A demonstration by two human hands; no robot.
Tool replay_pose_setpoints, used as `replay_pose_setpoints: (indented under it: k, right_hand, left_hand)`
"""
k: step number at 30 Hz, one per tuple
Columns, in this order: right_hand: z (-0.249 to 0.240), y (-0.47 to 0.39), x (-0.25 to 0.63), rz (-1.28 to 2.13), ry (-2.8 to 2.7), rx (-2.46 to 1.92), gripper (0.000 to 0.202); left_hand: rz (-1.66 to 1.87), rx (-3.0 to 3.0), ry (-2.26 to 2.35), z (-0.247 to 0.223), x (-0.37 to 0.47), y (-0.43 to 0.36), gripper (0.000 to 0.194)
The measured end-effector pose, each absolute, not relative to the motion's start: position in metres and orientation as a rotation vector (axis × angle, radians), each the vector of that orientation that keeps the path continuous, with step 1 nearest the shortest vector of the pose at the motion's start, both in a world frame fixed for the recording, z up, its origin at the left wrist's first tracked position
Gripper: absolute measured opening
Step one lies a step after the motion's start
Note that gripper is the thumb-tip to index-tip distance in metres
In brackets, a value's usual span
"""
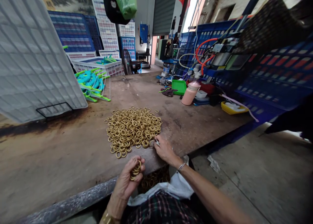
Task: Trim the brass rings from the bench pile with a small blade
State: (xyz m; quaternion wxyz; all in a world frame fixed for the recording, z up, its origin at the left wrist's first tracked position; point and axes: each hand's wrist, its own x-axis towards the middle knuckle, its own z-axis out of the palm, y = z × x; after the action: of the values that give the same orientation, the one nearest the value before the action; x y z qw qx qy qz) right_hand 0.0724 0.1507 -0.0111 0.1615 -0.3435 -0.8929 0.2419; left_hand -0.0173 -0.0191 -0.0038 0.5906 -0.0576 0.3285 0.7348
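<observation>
A heap of brass-coloured metal rings (133,126) lies on the worn tabletop (93,158). My left hand (129,176) is closed around several rings (135,171), held palm up in front of the heap near the table's edge. At the heap's right front edge, my right hand (164,149) rests low over the table with its fingers curled. Its fingertips pinch a single ring (152,143) there. Something pale and shiny shows by these fingers, too small to name. Below the edge, an open white sack (179,186) on my lap holds more rings (156,178).
To the left, a big pale plastic crate (36,61) stands on its side beside green-and-blue plastic parts (91,83). Toward the right are a pink bottle (190,93), a green tray (179,86), a yellow dish (233,108) and a machine with orange hoses (220,51).
</observation>
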Motion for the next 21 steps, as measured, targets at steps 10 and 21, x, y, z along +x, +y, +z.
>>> replay_pose_setpoints:
  k: [10,21]
  right_hand:
    - [0.014,0.11,0.081,0.959,-2.398,-0.362,0.011]
    - [0.013,0.096,0.078,1.084,-2.384,-0.449,0.011]
  left_hand:
    - [1.724,0.101,1.036,0.006,-0.019,-0.009,0.027]
    - [1.635,0.325,1.47,-0.001,-0.008,-0.017,0.032]
